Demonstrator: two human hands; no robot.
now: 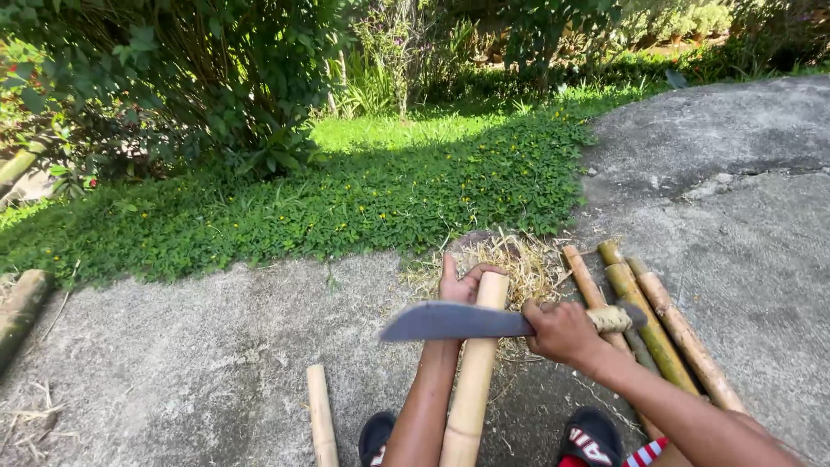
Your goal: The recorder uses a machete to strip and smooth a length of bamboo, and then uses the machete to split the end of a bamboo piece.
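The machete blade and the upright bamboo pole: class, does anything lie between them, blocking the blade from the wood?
Nothing visible does. The right hand holds the machete crosswise, its blade passing in front of the bamboo pole just below the top. The left hand grips the pole's top, above the blade.

The rough grey concrete ground (216, 363) meets a bed of low green plants along its far edge. On it lie a bundle of bamboo poles (661, 333) at the right, a single short bamboo piece (321, 419), and a heap of pale shavings (527, 264), possibly dry straw.
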